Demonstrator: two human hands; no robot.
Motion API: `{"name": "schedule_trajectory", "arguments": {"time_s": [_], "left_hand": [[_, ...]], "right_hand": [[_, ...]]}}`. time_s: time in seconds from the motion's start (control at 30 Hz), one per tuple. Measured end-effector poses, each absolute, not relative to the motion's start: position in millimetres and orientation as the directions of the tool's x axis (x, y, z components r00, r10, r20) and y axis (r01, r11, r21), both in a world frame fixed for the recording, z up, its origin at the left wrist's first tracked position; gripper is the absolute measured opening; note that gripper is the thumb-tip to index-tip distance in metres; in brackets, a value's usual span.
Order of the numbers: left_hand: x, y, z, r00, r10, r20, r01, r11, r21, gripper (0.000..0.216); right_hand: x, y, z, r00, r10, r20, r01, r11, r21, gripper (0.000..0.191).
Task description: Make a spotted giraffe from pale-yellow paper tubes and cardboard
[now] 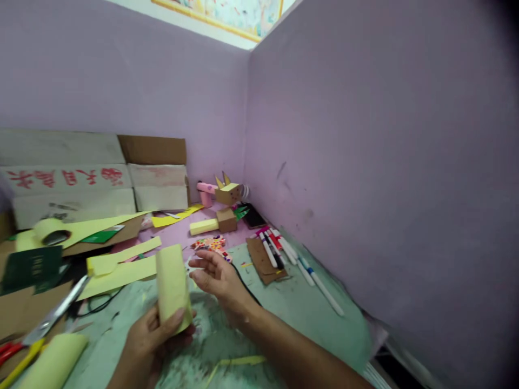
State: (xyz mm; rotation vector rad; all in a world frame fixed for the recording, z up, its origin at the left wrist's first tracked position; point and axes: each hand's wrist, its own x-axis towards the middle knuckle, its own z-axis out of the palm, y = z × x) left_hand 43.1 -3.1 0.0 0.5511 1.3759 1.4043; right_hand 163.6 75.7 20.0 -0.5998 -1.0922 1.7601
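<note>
My left hand grips the lower end of a pale yellow paper-covered box, thumb on its near face and fingertips at its right edge. The box stands tilted slightly above the green tabletop. Just right of it is my right hand, its fingers apart and holding nothing. Behind that hand lies a piece of floral-patterned paper. Farther back are a small brown cardboard box with a yellow paper-covered stem and a cardboard animal head with pointed ears.
Scissors with red and yellow handles lie at left, beside a yellow paper roll. Yellow paper strips and a dark green booklet are near. Several markers rest at right along the purple wall. Flattened cardboard leans behind.
</note>
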Motion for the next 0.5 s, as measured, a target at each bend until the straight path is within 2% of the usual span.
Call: {"name": "schedule_trajectory", "arguments": {"time_s": [0.07, 0.13, 0.2, 0.27, 0.33, 0.4, 0.5], "left_hand": [[43, -3, 3, -0.348, 0.879, -0.326, -0.348, 0.202, 0.916, 0.060], [43, -4, 4, -0.371, 0.866, -0.336, -0.349, 0.205, 0.914, 0.056], [44, -5, 3, -0.395, 0.850, -0.348, -0.354, 0.208, 0.912, 0.053], [43, -6, -1, -0.401, 0.847, -0.349, -0.354, 0.208, 0.912, 0.052], [42, -6, -4, -0.400, 0.844, -0.356, -0.360, 0.213, 0.908, 0.053], [41, -6, -5, -0.401, 0.840, -0.365, -0.374, 0.213, 0.902, 0.054], [40, -6, -7, -0.417, 0.833, -0.365, -0.387, 0.201, 0.900, 0.052]], "right_hand": [[186, 77, 34, -0.341, 0.932, 0.121, -0.360, -0.011, -0.933, 0.041], [221, 74, 47, -0.271, 0.934, 0.232, -0.162, 0.193, -0.968, 0.024], [265, 69, 56, -0.160, 0.931, 0.329, 0.136, 0.351, -0.926, 0.035], [309, 63, 60, 0.021, 0.925, 0.380, 0.376, 0.345, -0.860, 0.040], [346, 56, 58, 0.139, 0.903, 0.406, 0.524, 0.281, -0.804, 0.041], [370, 50, 50, 0.186, 0.873, 0.450, 0.660, 0.228, -0.716, 0.041], [382, 45, 35, 0.150, 0.843, 0.517, 0.797, 0.206, -0.568, 0.041]]}}
